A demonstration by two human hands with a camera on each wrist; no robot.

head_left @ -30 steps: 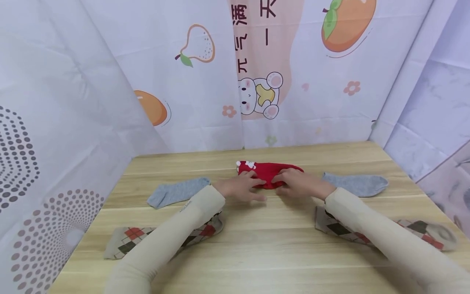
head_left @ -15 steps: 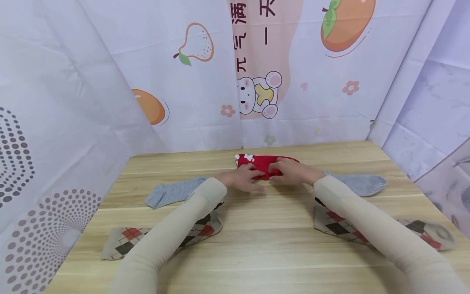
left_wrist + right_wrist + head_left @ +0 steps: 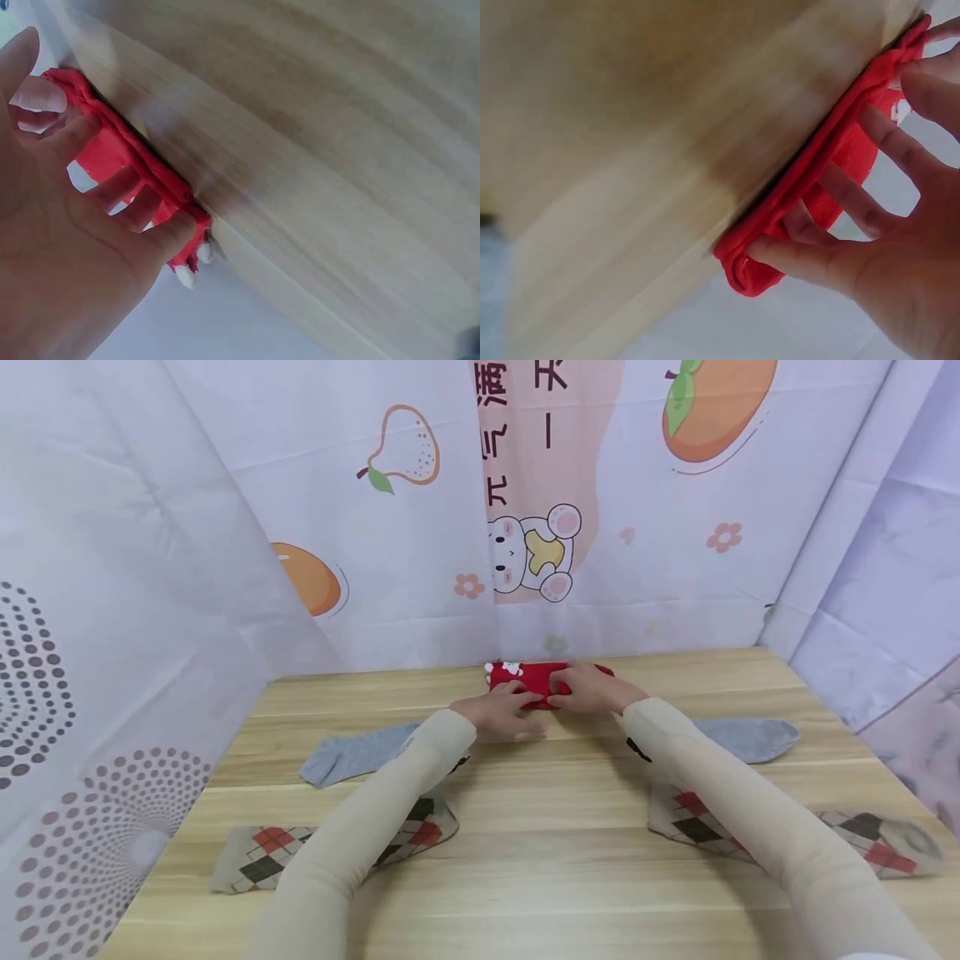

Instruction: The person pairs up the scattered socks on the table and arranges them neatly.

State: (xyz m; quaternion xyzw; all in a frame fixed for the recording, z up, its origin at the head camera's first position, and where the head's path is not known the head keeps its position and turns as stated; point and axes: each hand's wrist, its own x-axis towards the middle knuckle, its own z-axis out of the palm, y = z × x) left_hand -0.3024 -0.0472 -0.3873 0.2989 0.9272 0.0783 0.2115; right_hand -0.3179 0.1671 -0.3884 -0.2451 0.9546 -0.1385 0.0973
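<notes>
In the head view a red sock [image 3: 536, 675] with white trim at its left end lies flat near the table's back edge. My left hand [image 3: 501, 710] touches its near left side, fingers spread. The right hand [image 3: 587, 687] rests on its right part and covers some of it. Seen from the left wrist, fingertips of the left hand [image 3: 75, 247] press on the red cloth along its folded edge. From the right wrist, extended fingers of the right hand [image 3: 911, 247] lie against the same sock [image 3: 851, 154]. Neither thumb visibly pinches it.
Two grey socks lie on the wooden table [image 3: 517, 877], one at left [image 3: 360, 753], one at right [image 3: 753, 740]. Closer to me are two argyle socks, left [image 3: 258, 860] and right [image 3: 881, 843], partly hidden by my sleeves. A printed curtain [image 3: 420, 568] hangs behind the table.
Both hands and the red sock have moved away from me, toward the table's back edge. The grey and argyle socks stay in place.
</notes>
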